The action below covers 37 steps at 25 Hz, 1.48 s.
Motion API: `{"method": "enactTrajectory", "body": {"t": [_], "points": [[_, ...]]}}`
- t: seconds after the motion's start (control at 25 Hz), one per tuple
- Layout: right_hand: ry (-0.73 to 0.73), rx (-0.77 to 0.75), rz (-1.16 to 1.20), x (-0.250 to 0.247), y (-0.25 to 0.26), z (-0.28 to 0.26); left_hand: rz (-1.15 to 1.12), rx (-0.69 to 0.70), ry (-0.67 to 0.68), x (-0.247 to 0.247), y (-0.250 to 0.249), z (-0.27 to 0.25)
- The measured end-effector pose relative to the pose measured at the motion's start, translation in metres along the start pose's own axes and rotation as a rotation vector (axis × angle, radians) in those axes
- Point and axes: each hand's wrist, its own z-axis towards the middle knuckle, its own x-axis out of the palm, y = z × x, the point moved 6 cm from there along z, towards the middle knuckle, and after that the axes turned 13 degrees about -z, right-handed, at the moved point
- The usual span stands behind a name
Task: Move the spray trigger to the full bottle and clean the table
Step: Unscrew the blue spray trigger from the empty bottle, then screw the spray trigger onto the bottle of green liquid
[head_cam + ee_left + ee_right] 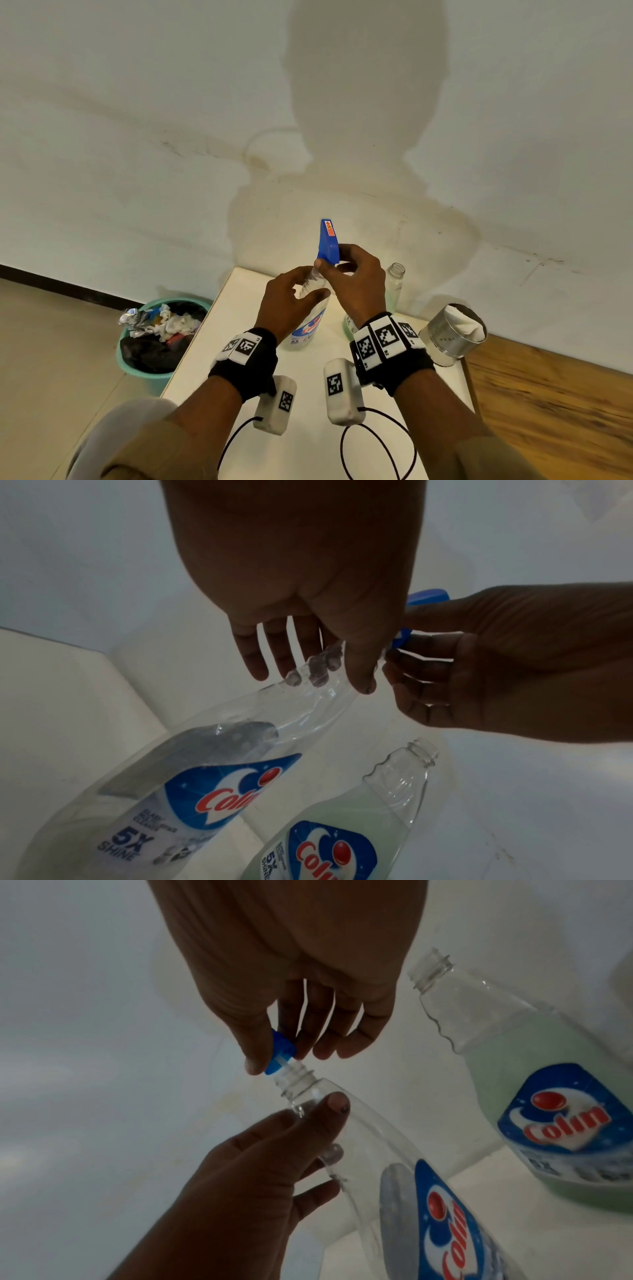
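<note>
The blue spray trigger (329,241) sits just above centre in the head view, lifted off the threaded neck of the empty bottle (310,322); the right wrist view shows its collar clear of the threads with a thin white tube running down into the neck. The right hand (354,279) pinches the trigger's collar between thumb and curled fingers. The left hand (286,305) wraps thumb and fingers round the empty bottle's clear neck, holding it tilted at centre frame; its base is hidden behind the hands, so whether it rests on the white table (308,445) cannot be told.

Just right of the hands stands the full bottle (359,818), uncapped, with an open threaded mouth and pale green liquid below the shoulder. Both bottles carry a blue label with red lettering.

At the right edge of the table, in the head view, a metal tin (452,334) holds a white cloth (467,325). At lower left of that frame, on the floor beside the table, a teal bin (161,337) lined with a black bag holds crumpled paper and foil.
</note>
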Motion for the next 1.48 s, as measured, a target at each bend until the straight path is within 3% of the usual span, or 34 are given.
{"method": "enactTrajectory", "body": {"t": [0.32, 0.92, 1.0, 1.12, 1.24, 1.32, 1.48], "points": [[-0.087, -0.158, 0.104, -0.065, 0.047, 0.016, 0.007, 0.044, 0.002, -0.001, -0.011, -0.007], [-0.205, -0.237, 0.236, -0.154, 0.079, 0.003, 0.020, 0.133, 0.021, -0.001, -0.032, -0.021], [-0.229, -0.253, 0.246, -0.168, 0.083, -0.001, 0.020, 0.235, -0.047, -0.006, -0.046, -0.025], [-0.272, -0.295, 0.241, -0.194, 0.086, -0.004, 0.100, 0.514, -0.173, -0.007, -0.088, -0.038], [-0.320, -0.309, 0.203, -0.222, 0.079, 0.000, 0.106, 0.675, -0.130, 0.019, -0.121, -0.051], [-0.351, -0.298, 0.175, -0.236, 0.068, 0.006, 0.085, 0.629, -0.008, 0.048, -0.126, -0.050], [-0.380, -0.276, 0.156, -0.243, 0.047, 0.017, -0.020, 0.316, 0.095, 0.100, -0.105, -0.027]]}}
